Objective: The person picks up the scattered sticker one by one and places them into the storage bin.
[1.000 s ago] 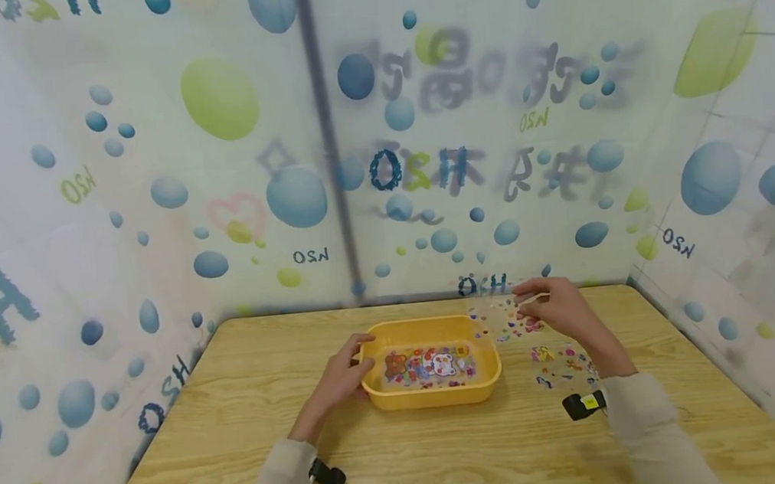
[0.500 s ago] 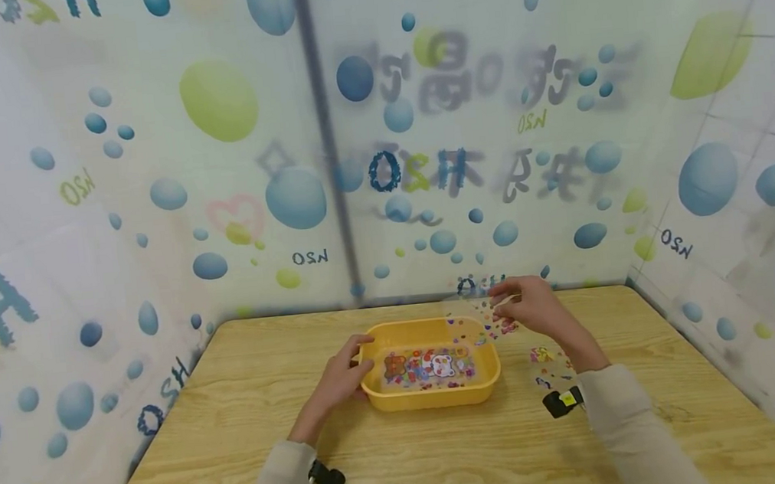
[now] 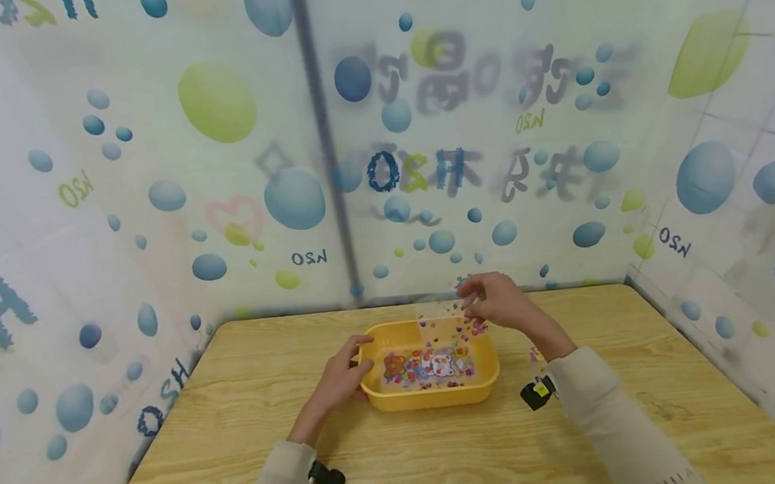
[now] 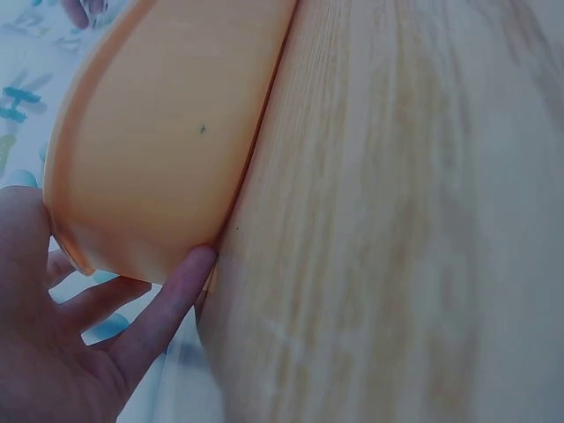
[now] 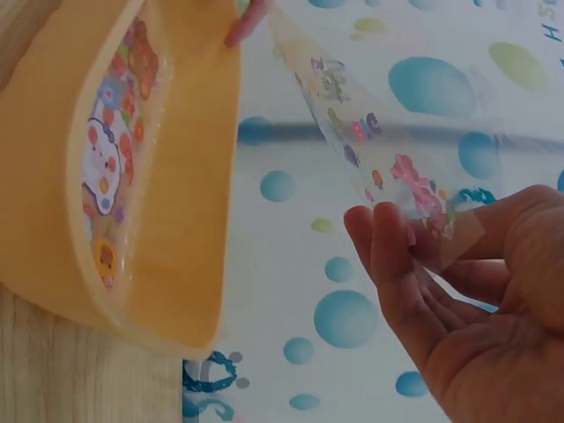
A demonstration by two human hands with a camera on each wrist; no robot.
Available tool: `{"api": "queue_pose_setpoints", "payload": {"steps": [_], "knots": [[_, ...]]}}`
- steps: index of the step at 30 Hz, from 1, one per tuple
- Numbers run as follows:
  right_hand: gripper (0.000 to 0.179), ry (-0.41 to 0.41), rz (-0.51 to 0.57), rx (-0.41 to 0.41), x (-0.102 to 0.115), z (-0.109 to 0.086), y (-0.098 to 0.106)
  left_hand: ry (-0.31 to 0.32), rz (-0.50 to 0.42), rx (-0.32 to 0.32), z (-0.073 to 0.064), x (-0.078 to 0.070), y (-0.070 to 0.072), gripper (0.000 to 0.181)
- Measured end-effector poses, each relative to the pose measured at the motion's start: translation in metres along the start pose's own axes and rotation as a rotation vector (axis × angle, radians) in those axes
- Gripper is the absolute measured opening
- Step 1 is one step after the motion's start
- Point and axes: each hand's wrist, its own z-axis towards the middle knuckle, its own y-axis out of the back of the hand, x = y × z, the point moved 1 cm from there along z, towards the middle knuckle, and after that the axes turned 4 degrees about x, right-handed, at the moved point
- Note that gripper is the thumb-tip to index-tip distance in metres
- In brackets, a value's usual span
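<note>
A yellow plastic tray (image 3: 429, 400) stands on the wooden table, with colorful stickers (image 3: 441, 363) of a brown bear and a white bear lying inside. At its left end my left hand (image 3: 337, 375) holds the rim and outer wall; the left wrist view shows one fingertip (image 4: 201, 257) low against the wall near the table. My right hand (image 3: 500, 303) pinches a clear sticker sheet (image 3: 440, 328) by its right edge, above the tray's back right part. Small colored figures dot this sheet (image 5: 361, 128), and it hangs tilted in the right wrist view.
Right of the tray, a bit of another clear sticker sheet (image 3: 535, 353) shows on the table (image 3: 406, 455), mostly hidden behind my right wrist. A curtain (image 3: 400, 225) with bubble prints rises behind the table's far edge and along both sides.
My right hand has moved left with the clear sticker sheet, from right of the tray to above its back part. My left hand has stayed at the tray's left end.
</note>
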Motion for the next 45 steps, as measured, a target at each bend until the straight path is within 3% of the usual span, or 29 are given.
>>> {"api": "queue_pose_setpoints", "payload": {"steps": [13,24,32,40,45], "knots": [[0.035,-0.036,-0.047,0.136,0.01,0.021,-0.027,0.001,0.008,-0.009,0.002,0.0,0.001,0.042],[0.017,-0.042,-0.054,0.207,0.019,0.032,-0.038,-0.002,-0.001,0.001,0.002,-0.001,0.001,0.042],[0.018,-0.133,-0.043,0.238,0.013,0.036,-0.046,-0.014,0.005,0.017,0.001,0.0,0.001,0.043],[0.017,-0.151,-0.036,0.267,0.006,0.042,-0.055,-0.01,-0.017,0.004,0.001,0.0,0.001,0.043],[0.017,-0.225,-0.055,0.28,0.003,0.044,-0.057,-0.003,-0.013,0.008,0.001,-0.002,0.001,0.043]]}}
